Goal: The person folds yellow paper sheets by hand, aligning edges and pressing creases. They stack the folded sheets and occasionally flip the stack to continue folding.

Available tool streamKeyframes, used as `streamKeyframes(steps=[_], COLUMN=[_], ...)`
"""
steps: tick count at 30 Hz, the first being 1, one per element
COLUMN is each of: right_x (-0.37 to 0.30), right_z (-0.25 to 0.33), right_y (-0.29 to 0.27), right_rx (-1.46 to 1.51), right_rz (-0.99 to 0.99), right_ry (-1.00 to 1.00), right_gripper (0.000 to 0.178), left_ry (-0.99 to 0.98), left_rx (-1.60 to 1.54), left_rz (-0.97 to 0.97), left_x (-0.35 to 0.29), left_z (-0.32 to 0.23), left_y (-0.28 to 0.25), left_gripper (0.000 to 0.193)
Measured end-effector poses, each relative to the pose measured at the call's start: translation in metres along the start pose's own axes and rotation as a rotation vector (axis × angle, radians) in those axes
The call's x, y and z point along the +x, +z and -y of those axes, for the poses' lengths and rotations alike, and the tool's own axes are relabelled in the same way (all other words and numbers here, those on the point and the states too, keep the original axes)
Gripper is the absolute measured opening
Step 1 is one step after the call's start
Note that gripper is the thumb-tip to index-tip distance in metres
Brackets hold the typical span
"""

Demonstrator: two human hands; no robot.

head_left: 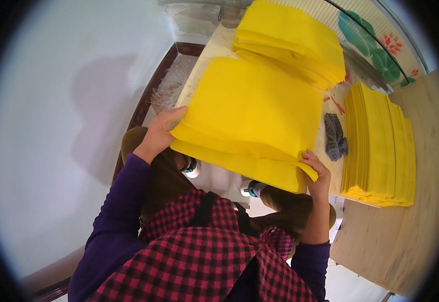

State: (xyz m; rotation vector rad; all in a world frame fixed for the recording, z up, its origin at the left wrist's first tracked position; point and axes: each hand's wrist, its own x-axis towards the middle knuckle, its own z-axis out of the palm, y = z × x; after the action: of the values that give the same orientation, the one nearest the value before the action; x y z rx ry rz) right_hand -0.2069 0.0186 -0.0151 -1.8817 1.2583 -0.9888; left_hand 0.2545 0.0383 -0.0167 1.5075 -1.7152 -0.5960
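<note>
Yellow felt-like sheets (249, 108) lie in front of me on a pale worktop, their near edge hanging over my knees. My left hand (160, 132) grips the left edge of the sheets, thumb on top and fingers hidden beneath. At the near right corner, my right hand (318, 173) pinches a top sheet, whose edge is lifted and curled there. Below it another yellow layer shows, apart from the top one along the near side. How many sheets are in my hands I cannot tell.
A stack of yellow sheets (290, 38) stands at the back of the worktop (214, 45). More yellow sheets (378, 146) are stacked at the right, beside a crumpled grey cloth (334, 137). Red scraps (337, 105) lie near it. A white wall (53, 126) rises at left.
</note>
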Motion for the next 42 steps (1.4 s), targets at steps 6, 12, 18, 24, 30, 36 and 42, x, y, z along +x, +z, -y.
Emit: streamKeyframes(steps=[6,12,18,24,30,36,42], right_x=[-0.001,-0.003,-0.004,-0.006,-0.004,0.003,0.005], right_z=[0.004,0.008,0.011,0.009,0.005,0.009,0.011], right_y=[0.001,0.008,0.010,0.011,0.007,0.006,0.007], right_rx=[-0.007,0.102,0.109,0.131,-0.028,-0.087,-0.067], right_rz=[-0.018,-0.061,-0.078,-0.132,-0.109,-0.162,-0.274], right_ry=[0.004,0.060,0.099,0.096,-0.029,0.004,0.181], right_gripper=[0.034,0.034,0.039,0.038,0.025,0.019,0.015], left_ry=[0.058,0.146,0.157,0.158,0.271,0.188,-0.014], left_rx=[-0.025,-0.179,-0.142,-0.143,-0.158,-0.141,-0.488], left_rz=[0.023,0.124,0.196,0.182,0.080,0.040,-0.001], left_x=[0.010,0.014,0.013,0.012,0.015,0.019,0.021], left_z=[0.006,0.019,0.024,0.021,0.018,0.012,0.006], left_y=[0.000,0.011,0.013,0.010,0.008,0.000,0.008], left_gripper=[0.060,0.061,0.058,0.048,0.029,0.028,0.021])
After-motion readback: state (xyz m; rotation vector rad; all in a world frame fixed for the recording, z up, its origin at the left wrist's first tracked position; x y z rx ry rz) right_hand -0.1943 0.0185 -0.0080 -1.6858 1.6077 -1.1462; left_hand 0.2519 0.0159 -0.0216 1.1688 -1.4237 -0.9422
